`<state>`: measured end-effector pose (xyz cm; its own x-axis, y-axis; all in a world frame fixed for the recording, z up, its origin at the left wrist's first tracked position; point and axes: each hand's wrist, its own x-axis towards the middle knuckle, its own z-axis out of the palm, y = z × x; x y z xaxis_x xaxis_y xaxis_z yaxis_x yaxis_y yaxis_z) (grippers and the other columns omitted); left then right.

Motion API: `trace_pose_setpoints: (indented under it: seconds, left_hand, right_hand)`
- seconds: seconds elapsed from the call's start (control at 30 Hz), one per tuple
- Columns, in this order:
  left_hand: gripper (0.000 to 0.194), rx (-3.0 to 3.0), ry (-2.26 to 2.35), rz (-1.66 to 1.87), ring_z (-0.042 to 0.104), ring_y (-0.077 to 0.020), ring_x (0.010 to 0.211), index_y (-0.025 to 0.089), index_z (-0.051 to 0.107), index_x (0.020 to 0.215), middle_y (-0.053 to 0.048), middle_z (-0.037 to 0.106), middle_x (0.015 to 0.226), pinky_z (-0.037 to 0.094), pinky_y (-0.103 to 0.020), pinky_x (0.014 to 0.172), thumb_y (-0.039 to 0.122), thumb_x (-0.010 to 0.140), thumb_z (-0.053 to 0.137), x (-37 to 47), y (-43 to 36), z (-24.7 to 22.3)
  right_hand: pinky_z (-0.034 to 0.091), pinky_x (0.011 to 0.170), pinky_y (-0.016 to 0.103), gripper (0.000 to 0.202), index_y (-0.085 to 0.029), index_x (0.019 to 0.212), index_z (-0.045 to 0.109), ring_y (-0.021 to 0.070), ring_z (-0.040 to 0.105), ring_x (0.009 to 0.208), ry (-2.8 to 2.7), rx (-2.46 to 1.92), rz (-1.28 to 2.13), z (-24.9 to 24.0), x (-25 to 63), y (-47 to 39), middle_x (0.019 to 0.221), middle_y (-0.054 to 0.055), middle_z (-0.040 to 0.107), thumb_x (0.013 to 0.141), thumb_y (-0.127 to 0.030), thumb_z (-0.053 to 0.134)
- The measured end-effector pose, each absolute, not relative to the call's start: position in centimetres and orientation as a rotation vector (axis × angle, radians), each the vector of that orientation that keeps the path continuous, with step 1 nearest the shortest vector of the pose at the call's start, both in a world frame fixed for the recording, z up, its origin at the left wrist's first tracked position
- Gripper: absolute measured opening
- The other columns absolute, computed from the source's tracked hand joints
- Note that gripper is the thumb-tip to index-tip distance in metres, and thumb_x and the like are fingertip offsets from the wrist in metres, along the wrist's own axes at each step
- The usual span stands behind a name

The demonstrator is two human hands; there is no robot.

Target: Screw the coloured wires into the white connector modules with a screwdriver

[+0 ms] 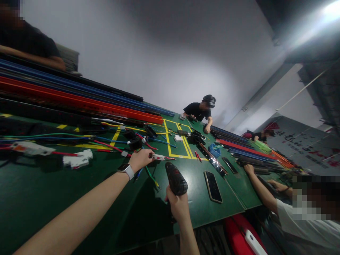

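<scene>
My left hand (142, 159), with a watch on the wrist, is closed on a small white connector (158, 157) that has a red wire coming out of it. My right hand (178, 203) is wrapped round the handle of a black power drill (176, 179), whose front end points away from me toward the connector. Coloured wires and a black part (135, 142) lie just beyond my left hand. Below it, a green wire (152, 177) rests on the green table (106, 226). White connectors (77, 159) with red wires lie at the left.
Long orange rails (79, 101) and blue rails run along the back left. Right of the drill lie a phone (213, 186), another phone (230, 165) and a blue box (214, 150). People sit at the far side, left and right.
</scene>
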<state>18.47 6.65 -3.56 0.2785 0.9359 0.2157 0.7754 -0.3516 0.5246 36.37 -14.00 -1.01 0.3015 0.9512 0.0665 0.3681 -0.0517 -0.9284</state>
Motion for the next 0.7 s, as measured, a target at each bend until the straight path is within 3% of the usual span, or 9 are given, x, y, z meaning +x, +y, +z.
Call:
trace_pose_setpoints:
  seconds: [0.13,0.43,0.7]
  left_hand:
    - [0.034,2.226,1.554,0.708,0.07,-0.0235,0.106,0.033,0.076,0.11,-0.002,0.077,0.114,0.049,-0.027,0.074,0.05,0.082,0.068,18.4,6.6,-3.4]
    - [0.032,2.207,1.561,0.698,0.07,-0.0235,0.105,0.033,0.075,0.108,-0.002,0.077,0.113,0.049,-0.027,0.074,0.047,0.08,0.07,18.4,6.5,-3.2]
    - [0.031,2.19,1.567,0.67,0.07,-0.0235,0.105,0.033,0.075,0.108,-0.002,0.077,0.112,0.049,-0.027,0.075,0.044,0.08,0.07,18.4,6.3,-2.7]
  right_hand:
    - [0.045,0.061,0.027,0.018,-0.018,0.081,0.064,0.0181,0.058,0.059,-1.223,-1.597,0.767,-0.9,36.3,-14.0,0.06,0.0,0.061,0.086,-0.036,0.062]
    - [0.046,0.062,0.028,0.023,-0.02,0.069,0.061,0.0174,0.057,0.058,-1.244,-1.606,0.764,0.0,36.0,-14.2,0.058,0.0,0.06,0.086,-0.035,0.061]
    - [0.045,0.062,0.028,0.024,-0.02,0.069,0.061,0.018,0.057,0.059,-1.221,-1.608,0.78,-0.2,36.1,-14.2,0.058,0.0,0.06,0.085,-0.038,0.062]
